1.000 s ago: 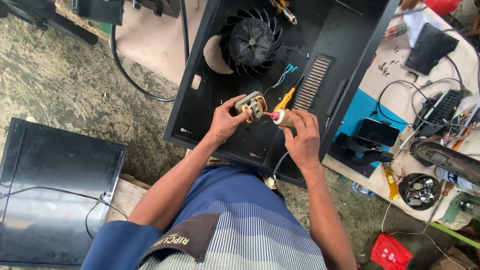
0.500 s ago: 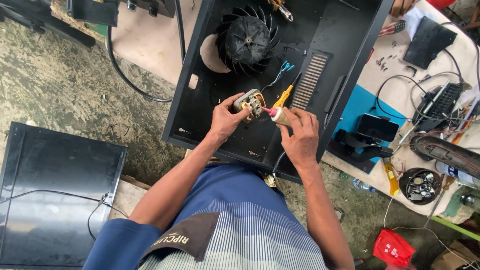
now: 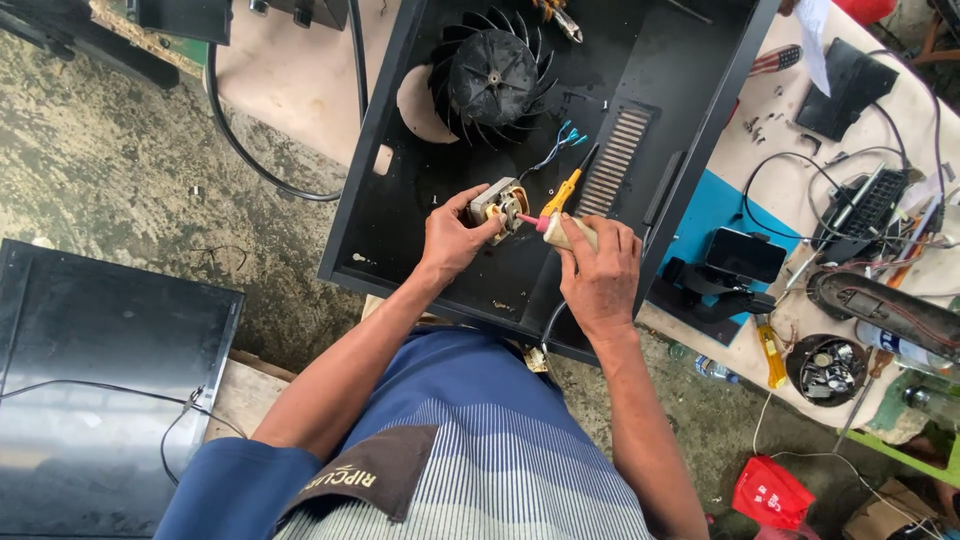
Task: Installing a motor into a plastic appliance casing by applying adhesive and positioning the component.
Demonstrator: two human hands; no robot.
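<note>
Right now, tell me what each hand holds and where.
Left hand grips the small motor by its side; right hand holds the soldering iron by its handle.

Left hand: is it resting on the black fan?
No, the left hand holds a small transformer, well below the black fan.

Bright, even daylight, soft and diffuse; shadows weak, only faint ones under the hands at frame centre and inside the black case. Pale sheen of glare on the dark panel at lower left and the white table at upper right runs near overexposed. Centre sharp, slight wide-angle stretch and softness toward the corners, shirt at bottom edge a bit soft.
</note>
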